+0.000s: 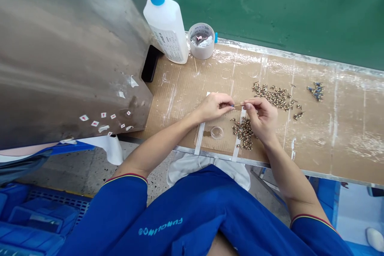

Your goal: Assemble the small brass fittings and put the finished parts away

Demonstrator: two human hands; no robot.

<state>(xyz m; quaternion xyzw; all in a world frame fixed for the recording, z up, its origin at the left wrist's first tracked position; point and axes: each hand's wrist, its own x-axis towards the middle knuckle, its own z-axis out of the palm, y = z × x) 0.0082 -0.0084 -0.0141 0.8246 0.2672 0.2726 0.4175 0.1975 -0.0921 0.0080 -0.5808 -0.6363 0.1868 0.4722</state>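
Note:
My left hand [215, 106] pinches a tiny part with a blue spot [232, 106] between thumb and fingertips; its exact kind is too small to tell. In my right hand [264, 118] is a thin wooden toothpick [239, 105], its tip at the blue spot. Just below my hands, a small round clear dish [216, 132] sits on a taped cardboard patch. A heap of small brass-coloured metal parts [243, 133] lies beside the dish, partly under my right hand. Beyond that hand spreads a second pile of similar parts [274, 97].
A small group of blue-marked parts [316, 91] lies farther right on the cardboard-covered bench [315, 128]. At the back left stand a white bottle with a blue nozzle [168, 28] and a tape roll holding scraps [202, 52]. A metal panel [75, 56] borders the left.

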